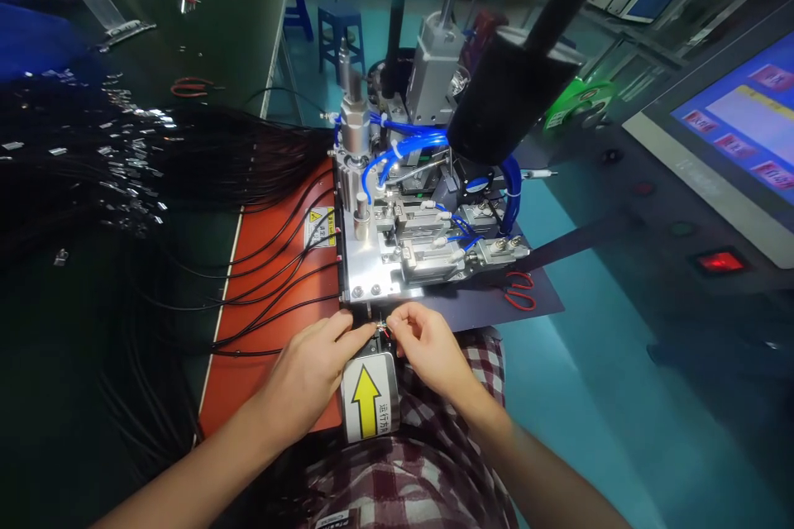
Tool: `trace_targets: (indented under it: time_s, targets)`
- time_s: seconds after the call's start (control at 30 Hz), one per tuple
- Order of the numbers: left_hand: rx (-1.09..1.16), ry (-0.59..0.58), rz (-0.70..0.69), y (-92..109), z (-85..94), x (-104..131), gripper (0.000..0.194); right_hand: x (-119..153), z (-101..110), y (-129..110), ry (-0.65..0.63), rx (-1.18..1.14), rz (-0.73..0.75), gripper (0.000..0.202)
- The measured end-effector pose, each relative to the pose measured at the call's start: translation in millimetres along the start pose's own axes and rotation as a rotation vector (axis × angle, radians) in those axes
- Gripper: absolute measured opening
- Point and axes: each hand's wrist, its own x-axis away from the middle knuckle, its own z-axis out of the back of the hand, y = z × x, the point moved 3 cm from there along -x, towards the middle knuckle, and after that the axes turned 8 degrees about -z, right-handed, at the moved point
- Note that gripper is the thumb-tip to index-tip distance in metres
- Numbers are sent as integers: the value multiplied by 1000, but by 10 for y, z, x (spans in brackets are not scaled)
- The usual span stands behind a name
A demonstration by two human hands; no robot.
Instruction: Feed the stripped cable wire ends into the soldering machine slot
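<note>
Both hands meet at the near edge of a metal machine (372, 264), just above a plate with a yellow arrow (370, 397). My left hand (310, 364) has its thumb and forefinger at a small metallic piece (380, 326); whether it grips the piece is too small to tell. From the other side, my right hand (431, 347) pinches with thumb and forefinger beside the same piece, near a short red wire (386, 334). What lies between its fingertips is too small to make out. Black cables (291, 281) run to the machine's left side.
An orange-red board (273, 364) lies left of the machine. Red-handled scissors (519, 291) rest on the dark plate at right. A black cylinder (505, 99) hangs overhead. A control panel with a screen (744, 124) stands at right. Cable bundles fill the left table.
</note>
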Motion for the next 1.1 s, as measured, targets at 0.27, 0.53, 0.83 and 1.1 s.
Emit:
trace_targets:
  time_s: [0.27, 0.53, 0.83, 1.1]
  targets:
    - [-78, 0, -32, 23, 12, -13, 37, 44, 23, -76, 52, 136, 55, 21]
    - [-109, -6, -55, 20, 21, -8, 39, -17, 11, -56, -56, 69, -25, 19]
    - [-159, 2, -74, 26, 6, -28, 38, 104, 14, -196, 166, 375, 177, 20]
    - [-155, -29, -34, 48, -7, -34, 38, -10, -19, -61, -77, 61, -72, 19]
